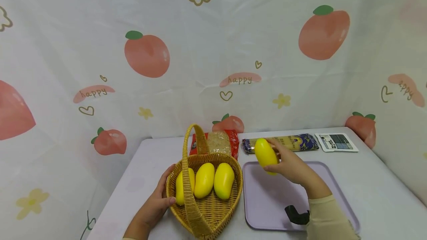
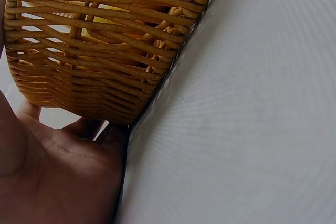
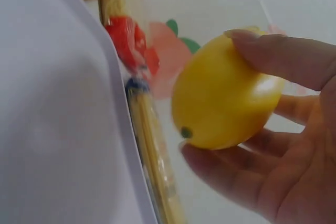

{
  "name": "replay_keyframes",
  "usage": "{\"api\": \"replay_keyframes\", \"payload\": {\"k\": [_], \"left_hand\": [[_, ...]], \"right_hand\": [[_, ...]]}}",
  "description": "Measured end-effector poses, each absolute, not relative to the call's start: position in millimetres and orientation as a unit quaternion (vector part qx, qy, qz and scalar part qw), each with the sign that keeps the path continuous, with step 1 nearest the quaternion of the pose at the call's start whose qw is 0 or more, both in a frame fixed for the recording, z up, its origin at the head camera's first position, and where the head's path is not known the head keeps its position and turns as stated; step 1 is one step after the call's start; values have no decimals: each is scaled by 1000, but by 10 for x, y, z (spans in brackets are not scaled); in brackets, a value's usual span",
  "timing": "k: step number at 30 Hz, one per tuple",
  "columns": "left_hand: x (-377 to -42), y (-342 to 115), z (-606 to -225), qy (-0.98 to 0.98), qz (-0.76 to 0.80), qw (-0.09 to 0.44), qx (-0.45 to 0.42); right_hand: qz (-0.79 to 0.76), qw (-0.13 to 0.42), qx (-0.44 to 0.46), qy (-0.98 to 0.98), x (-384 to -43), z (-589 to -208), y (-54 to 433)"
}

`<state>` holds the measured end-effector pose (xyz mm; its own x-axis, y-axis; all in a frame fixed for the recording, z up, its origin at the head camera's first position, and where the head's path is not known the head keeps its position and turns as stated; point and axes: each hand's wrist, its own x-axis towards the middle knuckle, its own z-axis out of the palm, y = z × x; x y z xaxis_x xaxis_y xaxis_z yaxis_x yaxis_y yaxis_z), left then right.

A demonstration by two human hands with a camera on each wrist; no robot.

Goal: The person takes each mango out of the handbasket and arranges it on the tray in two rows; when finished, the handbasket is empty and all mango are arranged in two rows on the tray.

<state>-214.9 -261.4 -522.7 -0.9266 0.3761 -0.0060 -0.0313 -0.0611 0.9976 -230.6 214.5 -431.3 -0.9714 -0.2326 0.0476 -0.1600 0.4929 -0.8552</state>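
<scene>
My right hand (image 1: 293,166) holds a yellow mango (image 1: 265,154) above the far part of the lilac tray (image 1: 277,199). In the right wrist view, thumb and fingers close round this mango (image 3: 226,95), which has a small green spot at one end. A heart-shaped wicker basket (image 1: 213,214) with a tall arched handle stands left of the tray. Inside it lie three mangoes (image 1: 224,181), the leftmost partly behind the handle. My left hand (image 1: 156,199) grips the basket's left side, thumb at the rim. The left wrist view shows the palm low beside the woven wall (image 2: 94,72).
Behind the basket lies a red-edged clear food packet (image 1: 220,142). A long noodle-like packet (image 1: 300,143) and a white flat pack (image 1: 336,142) lie beyond the tray. A black curved object (image 1: 296,216) shows beside the right sleeve. A fruit-printed curtain (image 1: 200,103) hangs behind the table.
</scene>
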Motion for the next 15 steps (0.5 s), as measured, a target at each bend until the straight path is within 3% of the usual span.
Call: {"api": "replay_keyframes", "payload": {"k": [15], "left_hand": [[-2146, -2601, -5214, 671, 718, 142, 122]], "right_hand": [[-437, 122, -74, 888, -2321, -4390, 2361]]}}
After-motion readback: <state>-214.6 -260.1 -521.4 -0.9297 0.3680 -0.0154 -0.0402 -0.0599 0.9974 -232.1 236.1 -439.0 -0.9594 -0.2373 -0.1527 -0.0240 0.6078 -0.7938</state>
